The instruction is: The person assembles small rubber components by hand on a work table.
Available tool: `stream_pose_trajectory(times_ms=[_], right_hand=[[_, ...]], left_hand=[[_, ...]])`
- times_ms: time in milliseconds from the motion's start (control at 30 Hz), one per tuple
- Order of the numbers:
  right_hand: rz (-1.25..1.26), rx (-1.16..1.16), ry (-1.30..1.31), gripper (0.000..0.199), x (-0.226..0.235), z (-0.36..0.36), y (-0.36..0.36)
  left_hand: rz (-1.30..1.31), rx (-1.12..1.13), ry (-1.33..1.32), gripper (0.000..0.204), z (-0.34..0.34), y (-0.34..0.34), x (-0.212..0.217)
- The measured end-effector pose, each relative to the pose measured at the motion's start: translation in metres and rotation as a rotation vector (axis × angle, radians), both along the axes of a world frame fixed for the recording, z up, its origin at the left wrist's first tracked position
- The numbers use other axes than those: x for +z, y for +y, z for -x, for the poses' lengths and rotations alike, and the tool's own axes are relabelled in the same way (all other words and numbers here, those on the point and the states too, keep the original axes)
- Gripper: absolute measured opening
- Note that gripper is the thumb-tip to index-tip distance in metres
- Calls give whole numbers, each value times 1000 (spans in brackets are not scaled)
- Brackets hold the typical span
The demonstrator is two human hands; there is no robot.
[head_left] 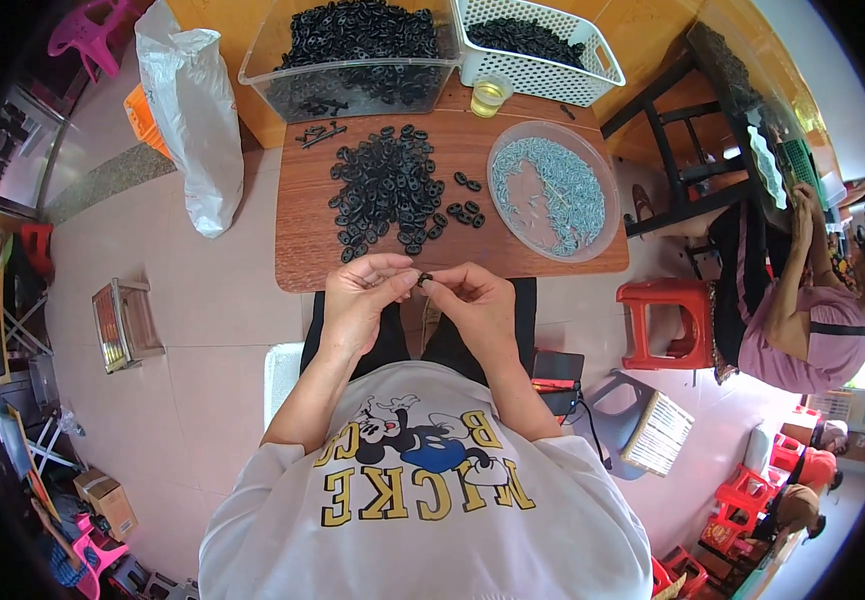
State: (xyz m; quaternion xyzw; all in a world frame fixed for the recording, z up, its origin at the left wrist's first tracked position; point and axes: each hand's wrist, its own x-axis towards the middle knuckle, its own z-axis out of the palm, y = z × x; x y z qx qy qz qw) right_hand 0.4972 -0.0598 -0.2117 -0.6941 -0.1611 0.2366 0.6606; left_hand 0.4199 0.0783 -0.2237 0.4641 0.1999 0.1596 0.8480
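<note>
Much of the small dark piece (425, 279) is covered by fingertips just off the near edge of the brown wood-grain rectangular table (305, 225), so its exact shape and what may be joined to it are hard to make out; it appears between the two hands, with the left hand (355, 302) clamped on it by thumb and index finger and the right hand (475, 308) pinching it from the other side, thumb and index finger close together, though which fingertip bears on which part I cannot tell. On the left half of the table lies a loose pile of black oval two-holed pieces (383, 190), overlapping so that many are partly hidden, and a few black oval pieces (467, 214) sit apart toward the table's middle. On the table's right side stands a round translucent plastic tub (608, 218) of silvery small metal parts (578, 195), too fine to tell singly. At the table's far edge, a clear plastic bin (283, 95) full of black pieces is cut off by the upper border, as is a white perforated plastic basket (543, 88); a small clear cup of yellowish liquid (490, 95) stands on the table near that basket
</note>
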Motion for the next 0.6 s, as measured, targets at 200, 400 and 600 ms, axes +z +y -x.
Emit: stream_pose_trajectory(times_ms=[200, 400, 600], right_hand=[[-17, 9, 32, 10, 0, 4, -4], [-95, 68, 139, 9, 2, 0, -8], [-88, 50, 122, 8, -3, 3, -9]], left_hand=[[-25, -20, 27, 19, 4, -2, 0], [327, -94, -27, 22, 7, -1, -5], [265, -103, -13, 22, 9, 0, -3]])
